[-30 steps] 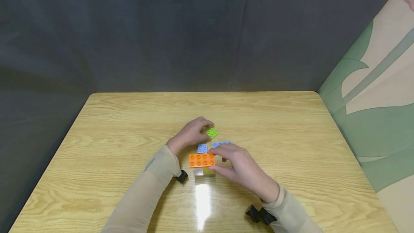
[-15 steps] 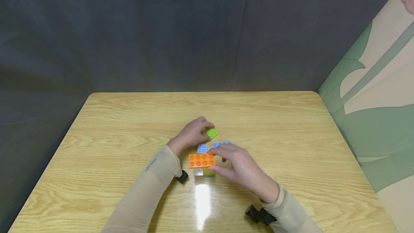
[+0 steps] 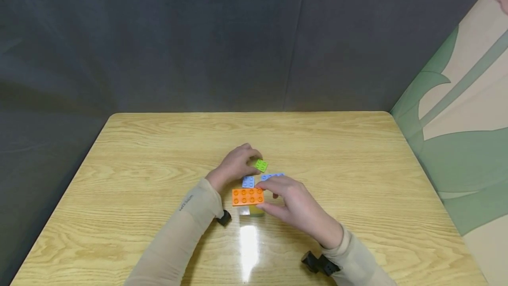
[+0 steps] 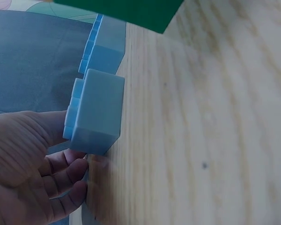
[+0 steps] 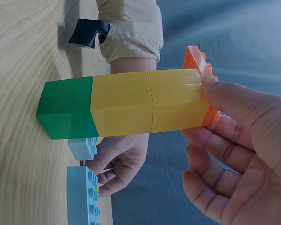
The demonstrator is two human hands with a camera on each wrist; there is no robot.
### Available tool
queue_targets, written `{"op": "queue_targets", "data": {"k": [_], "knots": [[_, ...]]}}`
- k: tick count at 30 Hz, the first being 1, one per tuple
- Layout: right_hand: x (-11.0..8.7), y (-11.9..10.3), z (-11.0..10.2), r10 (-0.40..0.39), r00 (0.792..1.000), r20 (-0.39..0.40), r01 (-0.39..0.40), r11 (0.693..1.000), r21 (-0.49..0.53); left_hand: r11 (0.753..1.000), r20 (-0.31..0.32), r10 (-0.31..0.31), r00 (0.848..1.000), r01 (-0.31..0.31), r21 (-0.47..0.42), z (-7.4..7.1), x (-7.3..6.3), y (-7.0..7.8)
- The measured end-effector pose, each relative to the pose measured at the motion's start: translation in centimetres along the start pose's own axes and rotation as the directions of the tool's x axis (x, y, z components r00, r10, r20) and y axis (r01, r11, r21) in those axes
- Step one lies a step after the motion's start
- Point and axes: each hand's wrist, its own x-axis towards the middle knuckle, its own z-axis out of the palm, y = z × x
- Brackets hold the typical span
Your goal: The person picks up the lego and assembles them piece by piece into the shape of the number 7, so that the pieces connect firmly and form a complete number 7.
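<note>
My left hand (image 3: 238, 162) pinches a small lime green building brick (image 3: 261, 165) low over the table. That brick is hidden behind a blue brick (image 4: 97, 112) in the left wrist view. My right hand (image 3: 291, 200) holds the top of a stack, thumb on one side and fingers on the other. An orange brick (image 3: 248, 197) with two rows of studs caps the stack and overhangs it. Below it come two yellow bricks (image 5: 122, 103), then a green brick (image 5: 65, 108) at the table.
Just beyond the stack stand a small blue brick (image 3: 248, 182) and a longer blue brick (image 3: 272, 176), the latter partly behind my right hand. The wooden table (image 3: 158, 144) reaches to a dark curtain (image 3: 238, 39); a patterned cloth (image 3: 468, 144) hangs at the right.
The lime green brick has turned a little and shifted slightly nearer to me and to the right with my left fingers. My right hand and the stack have stayed put.
</note>
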Motion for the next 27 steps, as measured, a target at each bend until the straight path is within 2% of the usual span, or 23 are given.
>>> {"op": "queue_targets", "data": {"k": [10,17,27], "knots": [[0.0,-0.1,-0.2,0.008,1.0,0.002,-0.008,1.0,0.0,0.997,-0.032,0.0,0.999,-0.003,-0.082,-0.2,-0.5,-0.3],[0.0,0.0,-0.2,0.016,1.0,-0.001,-0.016,1.0,0.013,0.974,-0.061,-0.025,0.998,0.011,-0.224,-0.4,-1.3,-0.7],[-0.1,0.1,0.0,0.006,1.0,-0.014,-0.006,1.0,0.019,0.952,-0.113,-0.044,0.993,0.008,-0.305,-1.0,-2.9,-0.9]]}}
